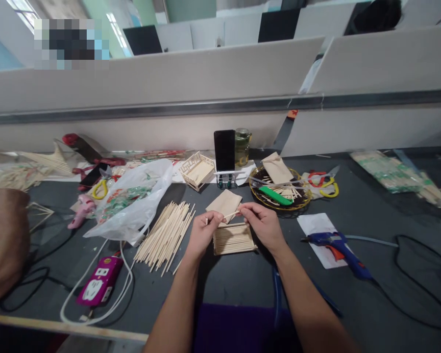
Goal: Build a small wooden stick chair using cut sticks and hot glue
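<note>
Between my two hands is a thin wooden stick (231,214), held near its ends. My left hand (207,230) pinches it at the left, and my right hand (260,221) pinches it at the right. Just under the stick stands a small rectangular frame of glued sticks (234,239), its slats lying side by side. A sheet of brown sandpaper-like material (220,203) lies behind it. A pile of loose wooden sticks (166,236) is spread left of my left hand. On the right, a blue hot glue gun (338,245) rests on white paper (314,221).
A purple power strip (100,280) with a white cable lies front left, beside a plastic bag (132,211). Behind are a stick model (197,171), a phone (224,149), a jar (242,147), a wire basket (259,201) and scissors (329,187). Another person's arm (7,240) reaches in at left.
</note>
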A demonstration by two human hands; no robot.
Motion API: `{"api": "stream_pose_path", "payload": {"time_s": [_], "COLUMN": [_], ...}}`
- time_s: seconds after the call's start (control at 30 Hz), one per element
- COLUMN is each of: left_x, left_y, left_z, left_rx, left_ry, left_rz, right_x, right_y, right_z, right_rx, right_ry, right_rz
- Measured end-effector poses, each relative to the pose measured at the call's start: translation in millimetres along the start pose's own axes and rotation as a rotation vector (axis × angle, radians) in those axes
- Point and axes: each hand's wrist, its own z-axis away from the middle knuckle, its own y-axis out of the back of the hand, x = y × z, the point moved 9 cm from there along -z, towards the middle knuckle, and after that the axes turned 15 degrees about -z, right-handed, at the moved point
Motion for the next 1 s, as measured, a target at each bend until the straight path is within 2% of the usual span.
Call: {"api": "stream_pose_path", "payload": {"time_s": [0.3,0.57,0.73,0.87,1.0], "left_x": [5,5,4,3,3], "left_y": [0,3,1,2,2], "left_z": [0,0,0,1,1], "left_rx": [0.007,0.035,0.015,0.006,0.013], "left_ry": [-0.042,-0.045,-0.022,-0.024,-0.021], "left_rz": [-0.027,-0.009,-0.019,-0.023,-0.053], "right_x": [-24,-14,-15,-11,-16], "right_y": [-7,-4,-5,-4,-6], "right_z": [4,2,3,3,5], "right_rx": [-0.073,-0.058,-0.057,-0.058,-0.055], "right_ry": [0.261,0.177,0.197,0.157,0.218], "right_rz": [0.315,0.187,0.226,0.189,0.275]}}
